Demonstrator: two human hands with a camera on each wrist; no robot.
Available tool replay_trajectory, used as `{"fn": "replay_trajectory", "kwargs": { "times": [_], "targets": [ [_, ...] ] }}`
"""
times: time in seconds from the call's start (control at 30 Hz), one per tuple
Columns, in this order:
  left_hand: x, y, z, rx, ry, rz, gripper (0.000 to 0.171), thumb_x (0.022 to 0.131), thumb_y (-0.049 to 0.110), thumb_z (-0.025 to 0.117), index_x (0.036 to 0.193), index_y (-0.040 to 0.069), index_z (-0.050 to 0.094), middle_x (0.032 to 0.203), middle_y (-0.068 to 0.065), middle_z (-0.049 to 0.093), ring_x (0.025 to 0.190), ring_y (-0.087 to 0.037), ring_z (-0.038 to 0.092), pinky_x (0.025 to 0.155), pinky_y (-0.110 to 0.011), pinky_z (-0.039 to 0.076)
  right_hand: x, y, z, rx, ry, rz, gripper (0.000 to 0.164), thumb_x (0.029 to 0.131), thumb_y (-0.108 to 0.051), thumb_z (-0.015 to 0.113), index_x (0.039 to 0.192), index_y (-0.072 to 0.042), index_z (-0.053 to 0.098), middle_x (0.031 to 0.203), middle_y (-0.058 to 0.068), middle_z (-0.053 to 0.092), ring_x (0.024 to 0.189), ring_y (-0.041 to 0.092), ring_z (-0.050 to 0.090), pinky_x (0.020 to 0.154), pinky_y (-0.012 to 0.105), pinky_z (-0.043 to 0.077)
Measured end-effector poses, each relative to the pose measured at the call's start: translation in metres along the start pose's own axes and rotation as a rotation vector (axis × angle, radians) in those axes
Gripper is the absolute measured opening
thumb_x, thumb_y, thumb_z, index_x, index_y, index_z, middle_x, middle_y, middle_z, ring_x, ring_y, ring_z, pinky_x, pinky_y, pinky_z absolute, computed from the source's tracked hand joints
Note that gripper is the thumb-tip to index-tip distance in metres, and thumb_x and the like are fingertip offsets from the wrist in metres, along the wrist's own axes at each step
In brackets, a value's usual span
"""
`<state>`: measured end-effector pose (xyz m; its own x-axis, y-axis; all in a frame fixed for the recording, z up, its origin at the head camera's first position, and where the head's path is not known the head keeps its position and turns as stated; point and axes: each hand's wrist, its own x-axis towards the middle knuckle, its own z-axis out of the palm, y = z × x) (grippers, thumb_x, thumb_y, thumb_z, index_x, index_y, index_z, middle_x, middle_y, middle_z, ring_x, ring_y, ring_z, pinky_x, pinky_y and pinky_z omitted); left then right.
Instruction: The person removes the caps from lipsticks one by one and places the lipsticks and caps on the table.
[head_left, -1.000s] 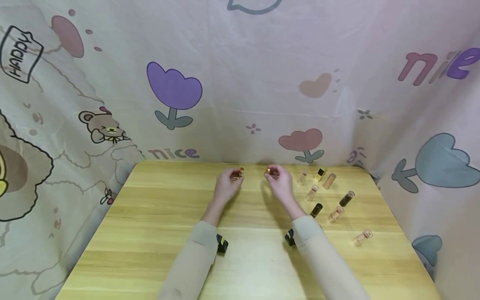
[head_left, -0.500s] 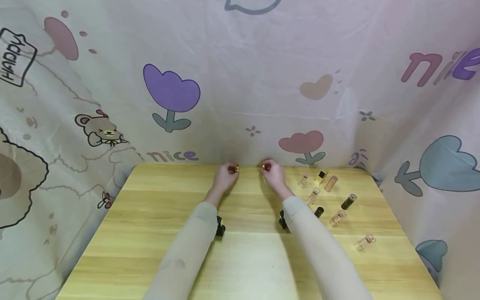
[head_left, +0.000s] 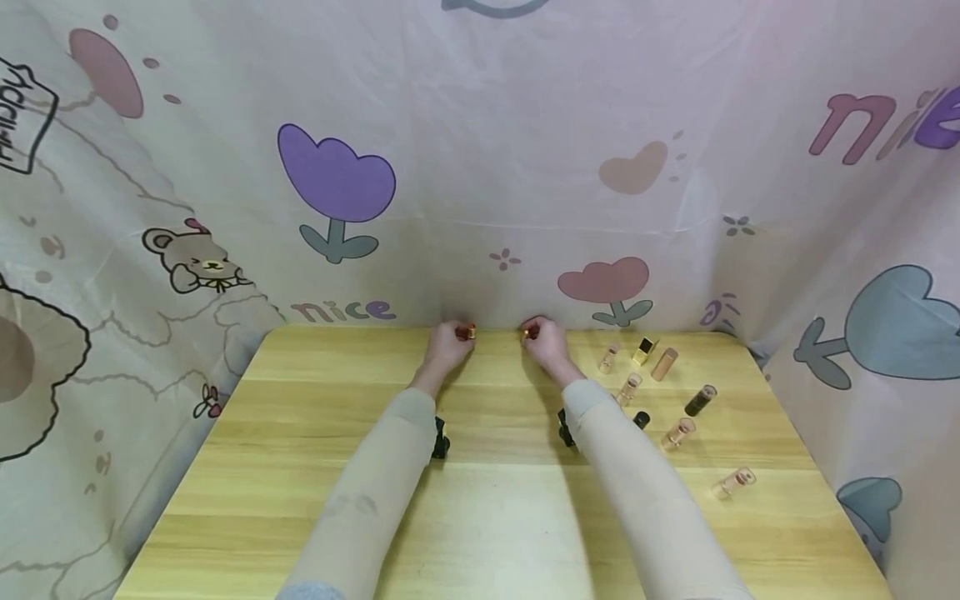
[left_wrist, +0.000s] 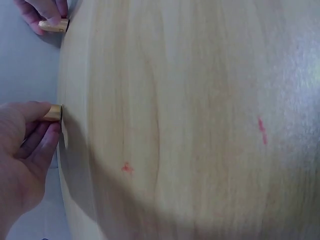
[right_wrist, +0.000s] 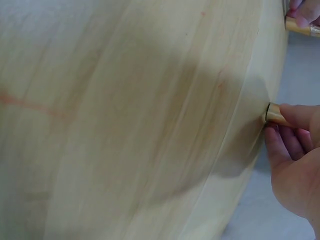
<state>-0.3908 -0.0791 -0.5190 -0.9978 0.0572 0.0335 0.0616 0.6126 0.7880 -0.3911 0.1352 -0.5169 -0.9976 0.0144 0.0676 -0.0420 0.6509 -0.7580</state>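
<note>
Both hands are at the far edge of the wooden table, a short gap apart. My left hand [head_left: 444, 346] pinches a small gold lipstick tube [left_wrist: 53, 113] between thumb and fingers. Its base is right at the tabletop near the edge. To its right, my right hand [head_left: 550, 343] pinches another gold lipstick tube [right_wrist: 276, 115], also with its end close against the wood. Fingers partly cover both tubes. In each wrist view the other hand shows in an upper corner.
Several lipsticks stand on the right of the table [head_left: 300, 467]: a black-and-gold one [head_left: 643, 351], a rose-gold one [head_left: 664, 364], a dark one [head_left: 701, 400] and clear pinkish ones such as the nearest [head_left: 733, 482]. A printed curtain [head_left: 480, 183] hangs right behind the far edge.
Both hands have reached farther toward the back edge and lowered the gold lipstick tubes to the table. Grips are unchanged; the lipsticks on the right stay put.
</note>
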Motion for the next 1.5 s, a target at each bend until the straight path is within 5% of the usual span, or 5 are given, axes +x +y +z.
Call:
{"fn": "replay_trajectory", "kwargs": {
  "times": [0.33,0.63,0.9,1.5],
  "targets": [
    [0.003,-0.001,0.004,0.021,-0.025,-0.040,0.026,0.096,0.006,0.072,0.121,-0.003,0.070,0.115,-0.018,0.073,0.108,-0.031,0.069,0.098,-0.041,0.058,0.000,0.002,-0.004,-0.029,-0.036,0.024,0.026,0.090,0.004,0.069,0.116,0.002,0.071,0.111,0.019,0.073,0.104,0.032,0.068,0.092,0.041,0.058],
    [0.004,-0.006,0.006,0.079,-0.018,-0.012,0.021,0.096,0.010,0.073,0.114,-0.001,0.072,0.110,-0.016,0.075,0.104,-0.029,0.070,0.095,-0.040,0.058,-0.009,-0.004,-0.011,0.077,-0.063,0.025,0.050,0.088,0.000,0.074,0.135,0.006,0.060,0.129,0.023,0.066,0.119,0.037,0.064,0.104,0.044,0.055],
    [0.004,-0.006,0.006,0.066,-0.003,-0.002,0.022,0.096,0.008,0.073,0.115,-0.003,0.072,0.111,-0.018,0.074,0.105,-0.032,0.070,0.095,-0.042,0.058,-0.034,-0.023,-0.029,0.319,0.065,0.020,0.062,0.088,-0.006,0.076,0.146,-0.002,0.054,0.147,0.021,0.057,0.136,0.040,0.054,0.115,0.048,0.046],
    [0.001,-0.007,0.007,0.055,-0.002,-0.009,0.023,0.097,0.009,0.071,0.116,-0.004,0.071,0.113,-0.019,0.073,0.107,-0.033,0.070,0.095,-0.042,0.059,-0.119,-0.033,-0.067,0.570,0.378,-0.109,0.054,0.094,0.000,0.072,0.145,0.002,0.055,0.147,0.017,0.058,0.140,0.030,0.052,0.120,0.031,0.039]
  ]
}}
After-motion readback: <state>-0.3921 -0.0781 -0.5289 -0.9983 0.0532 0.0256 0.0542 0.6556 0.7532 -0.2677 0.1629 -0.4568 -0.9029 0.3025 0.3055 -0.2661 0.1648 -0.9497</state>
